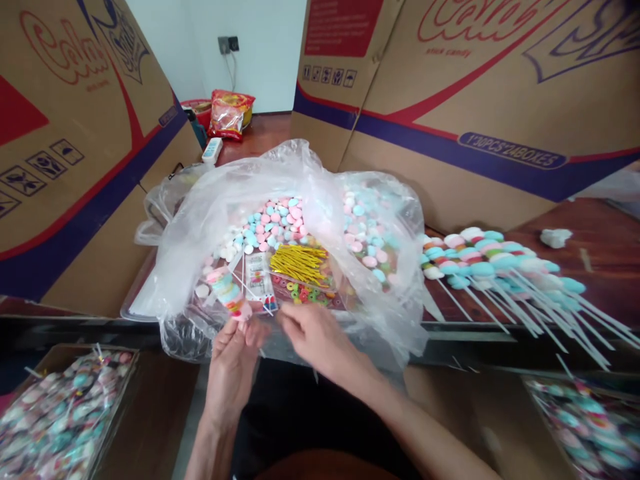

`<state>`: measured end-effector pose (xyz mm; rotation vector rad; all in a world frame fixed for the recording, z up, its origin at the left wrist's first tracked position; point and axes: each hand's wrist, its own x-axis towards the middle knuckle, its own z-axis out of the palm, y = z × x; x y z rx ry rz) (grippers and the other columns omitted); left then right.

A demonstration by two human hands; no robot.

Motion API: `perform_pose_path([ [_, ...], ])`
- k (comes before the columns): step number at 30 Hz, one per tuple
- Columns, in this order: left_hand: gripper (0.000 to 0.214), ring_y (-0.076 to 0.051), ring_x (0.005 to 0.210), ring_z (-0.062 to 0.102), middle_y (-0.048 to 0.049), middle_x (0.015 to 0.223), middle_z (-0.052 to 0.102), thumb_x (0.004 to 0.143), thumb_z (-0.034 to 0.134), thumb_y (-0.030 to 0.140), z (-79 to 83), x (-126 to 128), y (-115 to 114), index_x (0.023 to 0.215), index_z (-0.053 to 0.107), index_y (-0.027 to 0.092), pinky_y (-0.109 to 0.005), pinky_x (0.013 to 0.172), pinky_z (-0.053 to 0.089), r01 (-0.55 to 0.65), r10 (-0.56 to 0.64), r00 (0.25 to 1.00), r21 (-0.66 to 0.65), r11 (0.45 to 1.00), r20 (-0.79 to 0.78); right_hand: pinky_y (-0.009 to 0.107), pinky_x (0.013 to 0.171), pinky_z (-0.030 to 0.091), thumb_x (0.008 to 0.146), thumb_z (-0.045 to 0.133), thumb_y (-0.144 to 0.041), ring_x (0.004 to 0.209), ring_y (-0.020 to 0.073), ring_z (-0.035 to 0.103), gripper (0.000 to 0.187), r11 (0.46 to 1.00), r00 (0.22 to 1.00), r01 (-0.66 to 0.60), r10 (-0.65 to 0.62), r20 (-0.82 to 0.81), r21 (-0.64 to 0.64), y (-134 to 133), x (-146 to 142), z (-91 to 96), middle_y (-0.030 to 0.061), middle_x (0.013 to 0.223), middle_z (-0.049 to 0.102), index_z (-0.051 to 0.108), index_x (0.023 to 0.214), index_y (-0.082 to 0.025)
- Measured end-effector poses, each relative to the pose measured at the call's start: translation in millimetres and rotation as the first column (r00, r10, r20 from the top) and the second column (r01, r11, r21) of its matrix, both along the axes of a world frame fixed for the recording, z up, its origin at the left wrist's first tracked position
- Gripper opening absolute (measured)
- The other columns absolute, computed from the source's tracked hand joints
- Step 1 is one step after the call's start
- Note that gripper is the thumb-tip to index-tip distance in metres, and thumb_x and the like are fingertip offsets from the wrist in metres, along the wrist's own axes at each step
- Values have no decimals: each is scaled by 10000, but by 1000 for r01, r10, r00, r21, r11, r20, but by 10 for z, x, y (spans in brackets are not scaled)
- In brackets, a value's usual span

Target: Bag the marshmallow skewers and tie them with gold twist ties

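Observation:
My left hand (pixel 233 357) is closed around the lower end of a candy skewer (pixel 227 293), a stack of pastel marshmallow-like pieces in a clear wrapper, tilted to the left. Just right of it, my right hand (pixel 317 337) has its fingers curled together; what they hold, if anything, is hidden. Beyond my hands lies a bundle of yellow twist ties (pixel 299 263). Beside the ties are a stack of printed labels (pixel 259 277) and some white sticks (pixel 243 273). Small colourful candy rings (pixel 300 293) lie under the ties. Pink, blue and white candies (pixel 273 220) fill the back.
A crumpled clear plastic bag (pixel 195 220) drapes over the candies. Many unwrapped candy skewers (pixel 480 257) lie at the right on the table (pixel 583 260). Large cardboard boxes (pixel 450 153) stand behind. Boxes of wrapped candy skewers (pixel 65 407) sit below, left and right.

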<state>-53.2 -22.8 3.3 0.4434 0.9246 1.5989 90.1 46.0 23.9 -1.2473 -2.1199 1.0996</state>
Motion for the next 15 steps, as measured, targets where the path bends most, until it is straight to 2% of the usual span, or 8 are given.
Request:
perform_pose_path([
  [1, 248, -96, 605, 405, 39, 632, 407, 813, 799, 365, -10, 7, 14, 944, 734, 166, -230, 616, 437, -14, 14, 1000, -20, 1000, -14, 281, 647, 410, 914, 518, -126, 675, 182, 613, 253, 986, 987, 77, -97, 132, 146, 135, 2, 27, 53, 692, 665, 615, 690, -192],
  [3, 252, -87, 593, 357, 42, 638, 395, 825, 790, 372, -41, 28, 26, 940, 713, 161, -212, 575, 384, 11, -14, 999, -82, 997, -38, 310, 713, 424, 934, 511, -122, 808, 229, 650, 209, 945, 912, 138, -238, 334, 296, 409, -15, 73, 106, 858, 713, 680, 829, -186],
  [6, 278, -84, 587, 320, 49, 639, 388, 807, 805, 392, -86, 63, 17, 868, 653, 167, -206, 546, 328, 33, -38, 999, -123, 992, -37, 325, 723, 424, 934, 515, -100, 899, 262, 665, 211, 952, 818, 94, -241, 522, 292, 735, -56, 105, 147, 976, 723, 710, 906, -175],
  [11, 357, -77, 573, 307, 58, 635, 407, 773, 834, 368, -104, 77, 28, 769, 525, 189, -203, 537, 307, -8, 9, 1000, -129, 992, 14, 325, 683, 402, 948, 495, -93, 858, 265, 683, 221, 960, 818, 43, -192, 542, 275, 913, -58, 24, 139, 921, 735, 700, 936, -174],
  [15, 375, -58, 537, 318, 60, 628, 468, 719, 873, 352, -136, 80, 79, 790, 542, 190, -192, 515, 290, -37, 46, 997, -140, 989, 66, 321, 678, 393, 990, 448, -156, 853, 262, 687, 216, 951, 822, 51, -214, 527, 306, 916, 2, -82, 136, 940, 744, 660, 1024, -176],
])
